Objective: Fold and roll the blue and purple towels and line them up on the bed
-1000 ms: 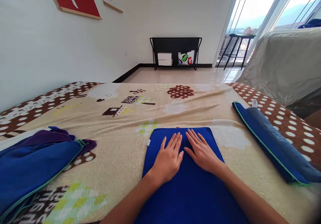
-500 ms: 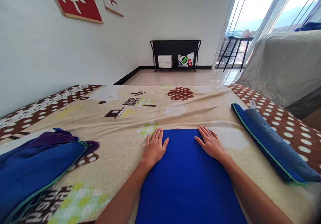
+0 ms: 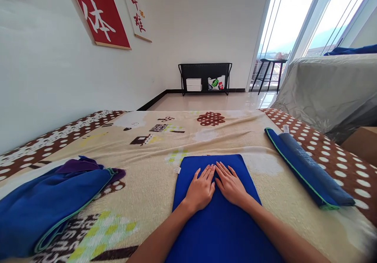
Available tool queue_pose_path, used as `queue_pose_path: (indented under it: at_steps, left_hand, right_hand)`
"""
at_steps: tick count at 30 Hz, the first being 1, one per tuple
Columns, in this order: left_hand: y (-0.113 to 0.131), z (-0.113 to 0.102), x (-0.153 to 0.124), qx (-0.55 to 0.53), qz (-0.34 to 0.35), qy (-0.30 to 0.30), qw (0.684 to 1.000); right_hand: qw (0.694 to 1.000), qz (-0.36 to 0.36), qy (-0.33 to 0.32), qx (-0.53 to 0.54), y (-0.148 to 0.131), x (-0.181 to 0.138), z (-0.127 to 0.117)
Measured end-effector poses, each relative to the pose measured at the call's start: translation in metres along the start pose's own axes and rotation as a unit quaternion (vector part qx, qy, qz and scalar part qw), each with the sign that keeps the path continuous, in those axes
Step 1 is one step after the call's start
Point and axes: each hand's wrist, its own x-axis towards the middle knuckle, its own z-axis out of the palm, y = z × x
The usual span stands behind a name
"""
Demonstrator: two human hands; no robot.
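Both the left hand point(image 3: 202, 190) and right hand point(image 3: 232, 185) lie flat, fingers spread, side by side on the blue cloth point(image 3: 218, 223), gripping nothing

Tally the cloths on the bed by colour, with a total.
Blue: 3 (flat blue cloth, heaped blue cloth, folded blue cloth)
Purple: 1 (purple cloth)
Slate-blue: 1 (slate-blue cloth)
Total: 5

Bright daylight pouring in through the windows point(image 3: 290, 23) at upper right, blowing out white, glare shining on the floor point(image 3: 224, 101), towel point(image 3: 218, 223) showing crisp, wide lens bending the edges, lower right corner blurring
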Motion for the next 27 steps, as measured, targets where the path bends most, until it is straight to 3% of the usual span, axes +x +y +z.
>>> queue_pose_path:
  at_steps: [6, 13, 15, 18, 20, 22, 24, 27]
  left_hand:
    - [-0.006, -0.003, -0.011, 0.007, 0.0, 0.011, 1.0]
    - [-0.025, -0.022, -0.048, 0.025, -0.053, 0.007, 0.998]
    - [-0.02, -0.026, -0.06, 0.035, -0.082, 0.012, 0.996]
    - [0.008, -0.025, -0.083, 0.05, -0.117, 0.029, 0.991]
    - [0.035, -0.02, -0.1, 0.054, -0.063, 0.049, 0.995]
    - [0.058, -0.016, -0.116, 0.057, 0.036, 0.075, 0.995]
    - [0.07, -0.015, -0.13, 0.064, 0.104, 0.093, 0.988]
    - [0.063, -0.02, -0.153, 0.104, 0.085, 0.108, 0.985]
  right_hand:
    - [1.0, -0.001, 0.019, 0.0, 0.008, -0.006, -0.004]
    - [0.998, 0.045, 0.033, -0.009, 0.041, -0.038, -0.014]
    - [0.997, 0.064, 0.038, -0.016, 0.042, -0.053, -0.019]
    - [0.995, 0.082, 0.046, -0.026, 0.02, -0.082, -0.024]
    - [0.998, 0.046, 0.041, -0.012, -0.006, -0.104, -0.025]
    - [0.999, -0.026, 0.018, 0.017, -0.031, -0.124, -0.024]
    - [0.997, -0.07, -0.007, 0.033, -0.045, -0.141, -0.024]
    - [0.999, -0.044, 0.0, 0.013, -0.041, -0.163, -0.024]
